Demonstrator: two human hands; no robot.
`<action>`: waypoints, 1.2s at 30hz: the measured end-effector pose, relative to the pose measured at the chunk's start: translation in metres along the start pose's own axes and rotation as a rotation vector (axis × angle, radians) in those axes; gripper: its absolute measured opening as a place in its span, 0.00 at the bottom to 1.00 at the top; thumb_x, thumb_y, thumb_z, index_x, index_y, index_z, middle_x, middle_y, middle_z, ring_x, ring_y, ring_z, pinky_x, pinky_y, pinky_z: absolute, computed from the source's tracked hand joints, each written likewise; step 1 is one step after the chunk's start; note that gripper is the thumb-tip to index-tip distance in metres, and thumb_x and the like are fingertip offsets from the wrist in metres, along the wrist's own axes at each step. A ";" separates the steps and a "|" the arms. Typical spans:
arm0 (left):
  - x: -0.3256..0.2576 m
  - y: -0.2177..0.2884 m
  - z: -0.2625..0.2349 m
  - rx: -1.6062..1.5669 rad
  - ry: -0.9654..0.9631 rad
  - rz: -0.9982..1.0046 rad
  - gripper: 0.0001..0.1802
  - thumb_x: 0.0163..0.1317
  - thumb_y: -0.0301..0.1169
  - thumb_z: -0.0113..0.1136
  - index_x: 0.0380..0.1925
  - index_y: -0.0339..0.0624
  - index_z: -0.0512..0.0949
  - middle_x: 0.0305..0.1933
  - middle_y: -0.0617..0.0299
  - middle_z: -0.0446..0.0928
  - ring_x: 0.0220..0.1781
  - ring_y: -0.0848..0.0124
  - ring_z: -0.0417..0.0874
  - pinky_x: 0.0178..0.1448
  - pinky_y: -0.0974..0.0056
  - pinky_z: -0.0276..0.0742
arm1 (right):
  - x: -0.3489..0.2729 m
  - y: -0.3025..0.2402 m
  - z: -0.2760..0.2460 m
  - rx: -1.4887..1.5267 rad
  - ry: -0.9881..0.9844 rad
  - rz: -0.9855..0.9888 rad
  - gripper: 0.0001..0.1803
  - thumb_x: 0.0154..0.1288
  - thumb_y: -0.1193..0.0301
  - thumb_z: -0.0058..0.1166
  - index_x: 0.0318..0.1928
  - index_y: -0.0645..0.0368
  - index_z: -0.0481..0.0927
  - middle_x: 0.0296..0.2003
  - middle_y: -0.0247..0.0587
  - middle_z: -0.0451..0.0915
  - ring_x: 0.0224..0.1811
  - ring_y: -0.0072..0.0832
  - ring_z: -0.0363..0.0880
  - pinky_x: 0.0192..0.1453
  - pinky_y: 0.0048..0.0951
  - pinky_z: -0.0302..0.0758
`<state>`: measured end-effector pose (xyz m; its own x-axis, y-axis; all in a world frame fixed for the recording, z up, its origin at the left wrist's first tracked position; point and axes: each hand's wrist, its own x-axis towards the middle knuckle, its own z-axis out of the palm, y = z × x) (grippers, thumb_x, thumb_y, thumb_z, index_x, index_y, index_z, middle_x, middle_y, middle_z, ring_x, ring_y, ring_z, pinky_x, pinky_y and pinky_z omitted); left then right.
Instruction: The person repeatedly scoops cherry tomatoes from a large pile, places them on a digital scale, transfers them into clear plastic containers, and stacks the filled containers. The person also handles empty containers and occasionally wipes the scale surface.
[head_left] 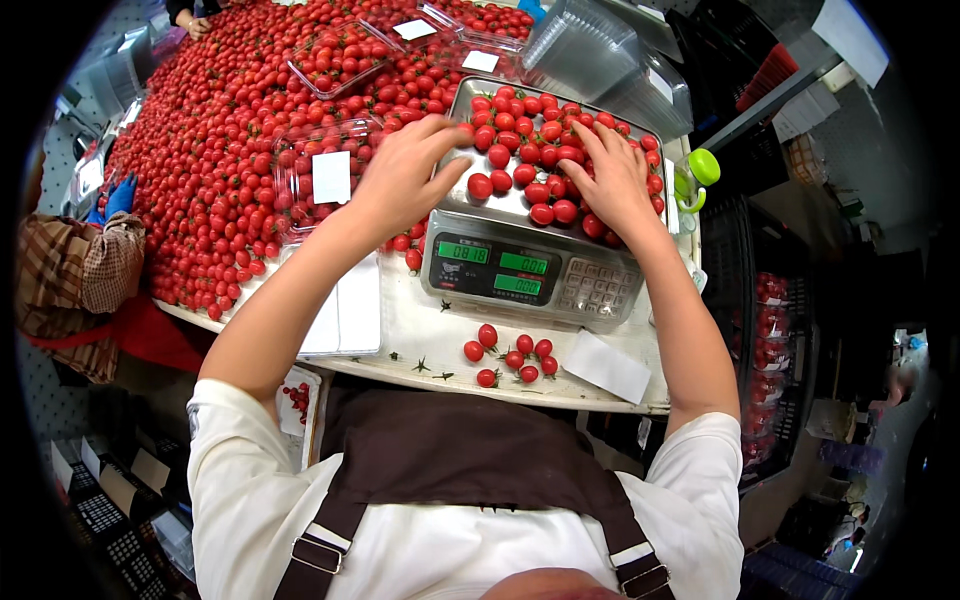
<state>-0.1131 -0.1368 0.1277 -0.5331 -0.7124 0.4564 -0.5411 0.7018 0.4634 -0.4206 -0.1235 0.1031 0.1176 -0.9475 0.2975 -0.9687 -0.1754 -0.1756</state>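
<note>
Red cherry tomatoes (525,150) lie loose on the metal tray (455,195) of a digital scale with lit green displays (500,270). My left hand (408,172) is at the tray's left edge, fingers apart, holding nothing, its thumb reaching over the tray. On the right side of the tray, my right hand (612,178) rests over the tomatoes with its fingers spread; whether its fingertips press on any is hard to see. A clear plastic box with a white label (331,177) sits by my left forearm.
A large heap of cherry tomatoes (200,190) covers the left and far table. Clear empty boxes (585,45) are stacked behind the scale. Several tomatoes (515,357) and a white slip (607,367) lie before it. A co-worker's blue-gloved hand (121,195) is far left.
</note>
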 end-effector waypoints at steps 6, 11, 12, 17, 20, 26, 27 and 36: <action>0.070 -0.035 0.081 0.201 0.008 -0.030 0.33 0.70 0.47 0.57 0.69 0.40 0.68 0.72 0.42 0.66 0.73 0.46 0.67 0.74 0.50 0.66 | 0.010 -0.030 0.016 0.022 -0.066 -0.145 0.32 0.70 0.49 0.55 0.71 0.46 0.70 0.72 0.50 0.64 0.76 0.45 0.58 0.76 0.62 0.54; 0.060 -0.010 0.086 0.273 -0.182 0.018 0.34 0.72 0.50 0.54 0.71 0.43 0.67 0.75 0.46 0.64 0.78 0.47 0.61 0.75 0.40 0.60 | -0.014 -0.005 -0.012 -0.004 -0.087 -0.147 0.29 0.70 0.54 0.56 0.69 0.47 0.73 0.70 0.47 0.68 0.75 0.44 0.62 0.76 0.59 0.55; 0.056 -0.005 0.084 0.298 -0.151 0.035 0.32 0.72 0.47 0.55 0.69 0.41 0.69 0.73 0.46 0.66 0.76 0.47 0.64 0.75 0.45 0.62 | -0.017 0.003 -0.015 -0.012 -0.079 -0.145 0.29 0.70 0.55 0.57 0.68 0.47 0.73 0.69 0.47 0.70 0.74 0.44 0.62 0.75 0.59 0.55; 0.055 -0.021 0.047 -0.096 0.045 -0.045 0.23 0.72 0.39 0.56 0.60 0.35 0.75 0.63 0.46 0.74 0.66 0.51 0.74 0.70 0.52 0.68 | -0.037 0.035 -0.032 0.046 0.055 -0.089 0.30 0.65 0.61 0.62 0.67 0.50 0.74 0.64 0.48 0.74 0.68 0.45 0.70 0.72 0.48 0.64; 0.035 -0.021 0.012 -0.272 0.061 -0.282 0.23 0.68 0.38 0.61 0.59 0.37 0.76 0.61 0.48 0.75 0.66 0.53 0.73 0.70 0.53 0.68 | -0.063 0.039 -0.051 0.105 0.003 0.024 0.36 0.62 0.58 0.66 0.70 0.51 0.71 0.64 0.53 0.72 0.69 0.49 0.69 0.71 0.48 0.67; 0.008 0.009 0.032 0.237 -0.114 0.031 0.38 0.59 0.51 0.69 0.66 0.46 0.73 0.68 0.47 0.68 0.71 0.48 0.67 0.72 0.49 0.65 | -0.075 0.018 -0.040 0.008 -0.032 -0.018 0.49 0.52 0.50 0.73 0.72 0.53 0.67 0.70 0.59 0.64 0.73 0.58 0.61 0.72 0.52 0.67; 0.009 0.012 0.040 0.288 -0.106 0.049 0.38 0.59 0.51 0.69 0.66 0.48 0.72 0.68 0.46 0.68 0.71 0.47 0.66 0.71 0.48 0.66 | -0.071 0.014 -0.034 0.001 -0.010 -0.015 0.48 0.53 0.50 0.73 0.71 0.52 0.68 0.70 0.60 0.65 0.73 0.58 0.61 0.72 0.51 0.67; 0.021 0.026 0.047 0.295 -0.159 0.040 0.31 0.58 0.47 0.70 0.59 0.47 0.76 0.59 0.51 0.71 0.62 0.50 0.71 0.63 0.50 0.74 | -0.072 0.019 -0.034 -0.084 0.063 -0.027 0.44 0.49 0.49 0.74 0.67 0.49 0.75 0.67 0.58 0.67 0.71 0.54 0.64 0.67 0.54 0.70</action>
<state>-0.1691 -0.1336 0.1132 -0.6398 -0.6919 0.3344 -0.6704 0.7153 0.1972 -0.4551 -0.0494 0.1099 0.1320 -0.9235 0.3603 -0.9807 -0.1746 -0.0881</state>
